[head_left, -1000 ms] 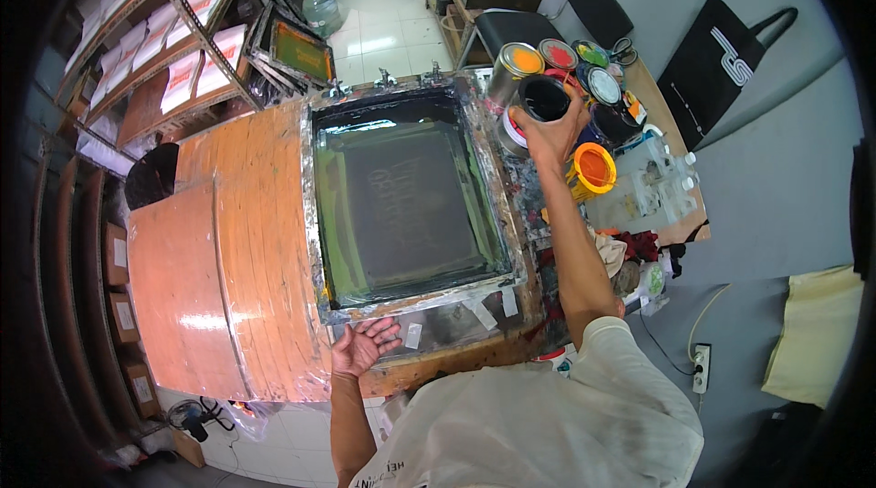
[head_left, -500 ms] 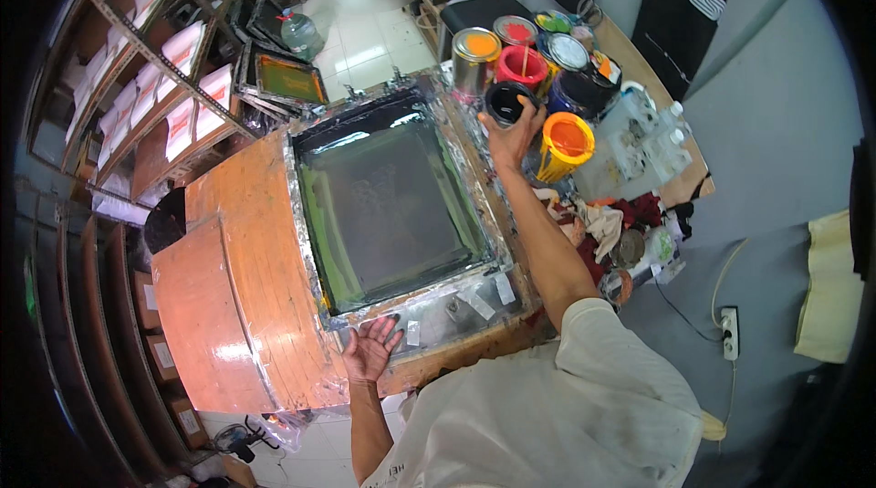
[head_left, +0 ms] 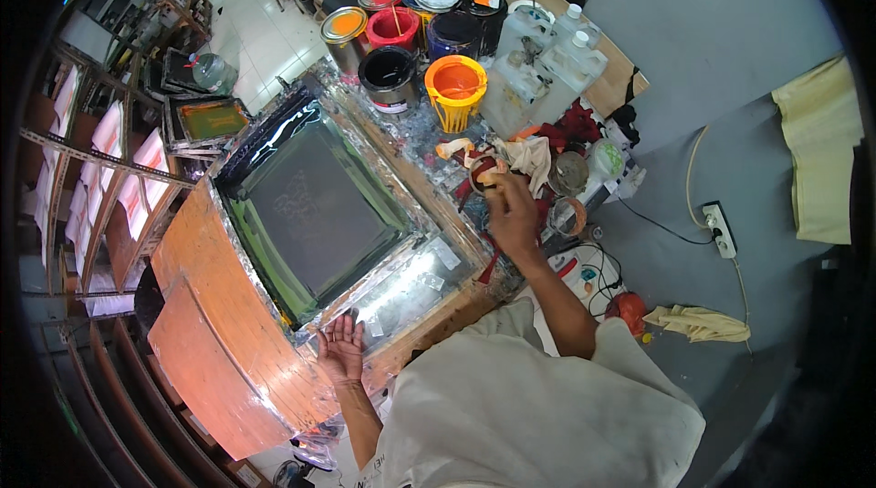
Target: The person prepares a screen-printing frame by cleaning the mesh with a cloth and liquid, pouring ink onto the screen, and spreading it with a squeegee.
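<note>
My right hand (head_left: 513,219) is over a heap of rags (head_left: 534,157) right of the bench, fingers bent and closed around what looks like a peach and dark red rag (head_left: 488,168); its fingertips are partly hidden. Palm up and fingers spread, my left hand (head_left: 340,351) rests at the near edge of a screen printing frame (head_left: 315,200), holding nothing. The frame lies flat, with a grey mesh, green borders and black ink along its far end. Beyond the rags stand an open can of black ink (head_left: 387,77) and a yellow tub of orange ink (head_left: 456,91).
Several more paint cans (head_left: 394,29) crowd behind the black one. Clear plastic bottles (head_left: 570,59) stand to their right. An orange-brown wooden board (head_left: 205,333) lies left of the frame. Shelves with paper stacks (head_left: 100,159) line the left side. A power strip (head_left: 719,228) hangs by the wall.
My right hand has let go of the black ink can and moved nearer, onto the rags. My left hand stays by the frame's near edge. The view has turned to the right.
</note>
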Available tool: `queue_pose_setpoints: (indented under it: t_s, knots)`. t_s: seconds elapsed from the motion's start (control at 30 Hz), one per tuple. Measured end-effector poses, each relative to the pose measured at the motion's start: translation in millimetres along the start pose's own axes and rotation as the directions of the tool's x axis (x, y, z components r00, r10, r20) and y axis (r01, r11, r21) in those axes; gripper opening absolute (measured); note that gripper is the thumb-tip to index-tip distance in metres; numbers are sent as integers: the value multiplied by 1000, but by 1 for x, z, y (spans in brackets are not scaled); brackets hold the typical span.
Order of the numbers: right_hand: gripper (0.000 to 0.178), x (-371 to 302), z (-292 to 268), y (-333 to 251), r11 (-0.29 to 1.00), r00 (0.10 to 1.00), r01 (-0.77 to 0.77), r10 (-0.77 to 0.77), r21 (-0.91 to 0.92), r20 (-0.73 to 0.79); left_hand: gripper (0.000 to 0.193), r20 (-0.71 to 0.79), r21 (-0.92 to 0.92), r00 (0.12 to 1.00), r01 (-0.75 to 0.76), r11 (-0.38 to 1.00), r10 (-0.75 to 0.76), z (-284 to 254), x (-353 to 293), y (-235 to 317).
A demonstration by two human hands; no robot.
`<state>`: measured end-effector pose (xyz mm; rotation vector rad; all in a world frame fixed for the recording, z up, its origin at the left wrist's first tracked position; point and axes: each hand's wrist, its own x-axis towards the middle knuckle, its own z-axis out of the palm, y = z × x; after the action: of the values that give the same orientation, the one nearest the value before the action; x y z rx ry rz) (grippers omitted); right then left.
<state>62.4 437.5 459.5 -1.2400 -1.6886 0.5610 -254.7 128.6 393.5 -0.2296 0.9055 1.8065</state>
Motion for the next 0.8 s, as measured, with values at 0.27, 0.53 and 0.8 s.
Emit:
queue_pose_setpoints:
  t_s: [0.27,0.53,0.8]
  knots:
    - [18,-3,-5,35,844,962,196,-67,-499,264,46,-127,93,992,-15,996,27,34,0,4]
    - [30,-28,12,18,942,848,288,-166,-175,503,34,-226,79,968,-96,992,112,74,-22,9]
    - [31,-51,19,-17,981,868,195,-185,26,461,34,-286,117,953,-65,991,97,53,-15,-4]
